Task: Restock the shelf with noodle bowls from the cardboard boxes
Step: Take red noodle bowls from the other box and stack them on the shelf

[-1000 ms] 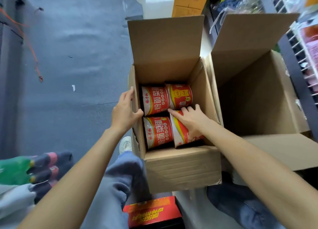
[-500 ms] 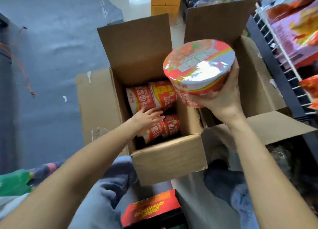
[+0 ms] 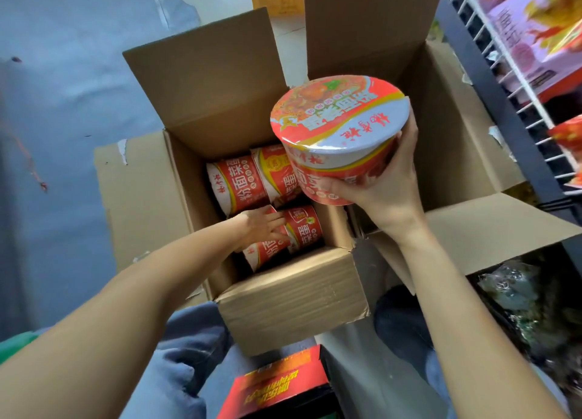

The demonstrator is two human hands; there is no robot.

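My right hand (image 3: 389, 195) grips a red and white noodle bowl (image 3: 338, 128) from below and holds it lid-up above the open cardboard box (image 3: 293, 295). Inside the box several more noodle bowls (image 3: 239, 182) lie on their sides. My left hand (image 3: 263, 226) reaches into the box, fingers laid on a lower bowl (image 3: 304, 226); whether it grips the bowl I cannot tell. The wire shelf (image 3: 516, 81) rises at the right edge.
A second open cardboard box (image 3: 453, 128) stands to the right, against the shelf. Pink and red packets (image 3: 535, 31) sit on the shelf. A red carton (image 3: 277, 384) lies by my knees. Grey floor spreads to the left.
My right hand lifted one bowl out of the box and raised it to the right. My left hand left the box wall and reached in onto a lower bowl.
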